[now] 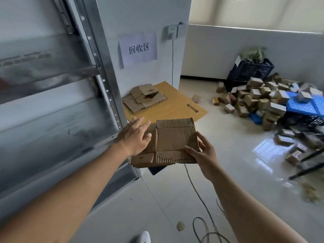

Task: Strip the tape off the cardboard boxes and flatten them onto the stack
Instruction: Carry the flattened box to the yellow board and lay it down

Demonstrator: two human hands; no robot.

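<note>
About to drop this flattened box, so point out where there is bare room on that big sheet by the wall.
The large cardboard sheet is bare on its near and right parts, between the stack of flattened boxes and the sheet's printed corner. The far left, against the wall, is taken by the stack. The floor further right is crowded with the pile of small boxes.

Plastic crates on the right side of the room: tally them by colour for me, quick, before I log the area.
Blue crates: 2, a light blue one among the heap of small boxes and a small blue piece low in the heap, partly hidden.
Dark crates: 2, one against the wall and one under the light blue one.
Total: 4
</note>
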